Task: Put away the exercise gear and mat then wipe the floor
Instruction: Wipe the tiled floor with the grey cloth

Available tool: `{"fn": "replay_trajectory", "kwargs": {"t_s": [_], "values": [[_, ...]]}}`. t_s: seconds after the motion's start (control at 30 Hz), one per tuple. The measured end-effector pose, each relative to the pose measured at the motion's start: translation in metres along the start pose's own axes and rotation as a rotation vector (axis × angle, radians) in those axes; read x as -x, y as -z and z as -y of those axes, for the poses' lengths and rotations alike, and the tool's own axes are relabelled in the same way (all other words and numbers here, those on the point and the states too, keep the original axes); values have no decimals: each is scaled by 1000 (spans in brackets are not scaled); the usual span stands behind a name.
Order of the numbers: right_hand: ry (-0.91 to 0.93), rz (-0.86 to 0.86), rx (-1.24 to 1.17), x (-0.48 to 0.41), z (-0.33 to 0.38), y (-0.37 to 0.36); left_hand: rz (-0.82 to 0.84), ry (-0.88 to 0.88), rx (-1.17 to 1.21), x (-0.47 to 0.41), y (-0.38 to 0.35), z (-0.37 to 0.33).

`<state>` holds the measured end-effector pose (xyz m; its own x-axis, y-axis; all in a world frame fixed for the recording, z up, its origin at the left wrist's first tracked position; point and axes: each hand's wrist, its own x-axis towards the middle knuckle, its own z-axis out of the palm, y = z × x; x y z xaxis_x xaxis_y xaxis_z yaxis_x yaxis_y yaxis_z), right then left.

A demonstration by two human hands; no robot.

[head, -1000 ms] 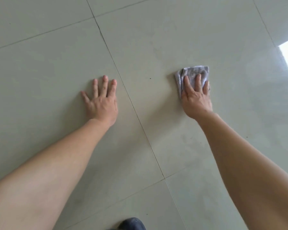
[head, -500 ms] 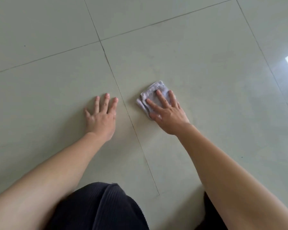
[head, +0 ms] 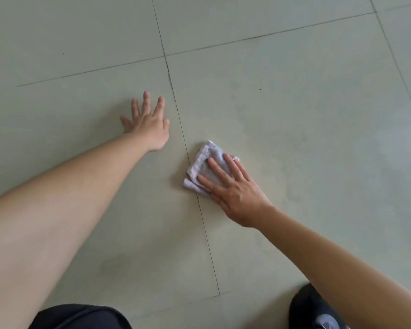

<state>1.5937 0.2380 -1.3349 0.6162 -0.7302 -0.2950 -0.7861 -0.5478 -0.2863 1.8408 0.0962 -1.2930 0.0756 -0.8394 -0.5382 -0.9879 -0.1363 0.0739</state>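
Observation:
A folded pale grey cloth (head: 204,160) lies flat on the light tiled floor (head: 294,115), just right of a grout line. My right hand (head: 233,188) presses down on the cloth with its fingers spread over it. Left of that grout line, my left hand (head: 148,122) rests flat on the floor with fingers apart and nothing under it. No exercise gear or mat is in view.
Dark grout lines (head: 176,110) cross the tiles. My dark-clothed knee (head: 81,317) shows at the bottom left and a dark shoe (head: 316,309) at the bottom right. A small dark speck (head: 260,89) sits on the tile beyond the cloth.
My right hand has dragged the cloth leftward and back toward me, from the far right tile to the grout line. My left hand has stayed planted on the floor.

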Motion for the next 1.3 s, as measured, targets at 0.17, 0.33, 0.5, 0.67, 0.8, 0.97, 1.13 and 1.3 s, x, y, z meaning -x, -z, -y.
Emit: {"fn": "replay_trajectory", "kwargs": {"t_s": [0.17,0.33,0.5,0.67,0.8,0.97,1.13,1.3], "values": [[54,7,54,-18,-31,11,9,7,25,-12,-28,14],[-162,-27,-9,-118,-46,54,-44,-13,49,-20,-45,19],[-328,-52,-21,-235,-49,91,-69,-19,73,-19,-49,20],[-287,-13,-40,-259,-72,105,-60,-14,44,-17,-47,19],[-637,-61,-112,-212,-151,119,-34,-13,48,-16,-45,17],[-747,-43,-153,-145,-156,107,-44,-15,38,-16,-47,17],[-266,-124,-49,-79,-65,39,-56,7,36,-16,-45,15],[118,-48,76,-33,-82,27,-64,11,33,-17,-47,16]]}}
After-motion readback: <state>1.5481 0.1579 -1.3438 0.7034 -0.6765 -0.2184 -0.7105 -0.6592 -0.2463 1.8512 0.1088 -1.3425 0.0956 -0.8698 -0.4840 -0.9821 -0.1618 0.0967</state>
